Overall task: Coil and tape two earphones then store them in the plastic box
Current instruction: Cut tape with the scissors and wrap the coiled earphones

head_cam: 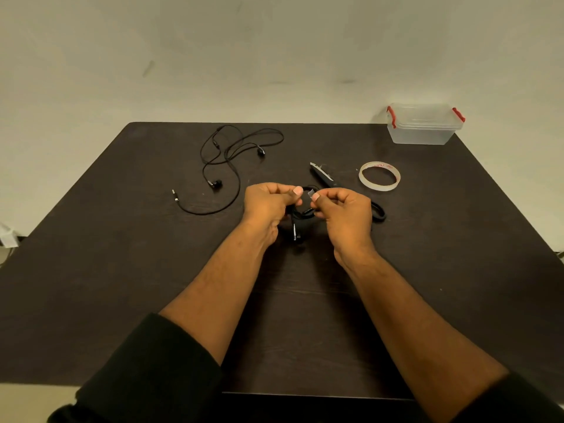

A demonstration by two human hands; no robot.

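Note:
My left hand (268,203) grips a coiled black earphone (300,222) above the middle of the dark table (122,270); its plug hangs down below the hand. My right hand (341,212) pinches a small piece of clear tape (311,193) at the top of that coil. A second black earphone (227,161) lies loose and uncoiled at the back left. The roll of clear tape (379,176) lies flat to the right. The clear plastic box (424,123) with red clips stands shut at the back right corner.
Black-handled scissors (325,175) lie just behind my right hand, their handles partly hidden by it. A pale wall rises behind the table. Something white (6,235) sits off the table's left edge.

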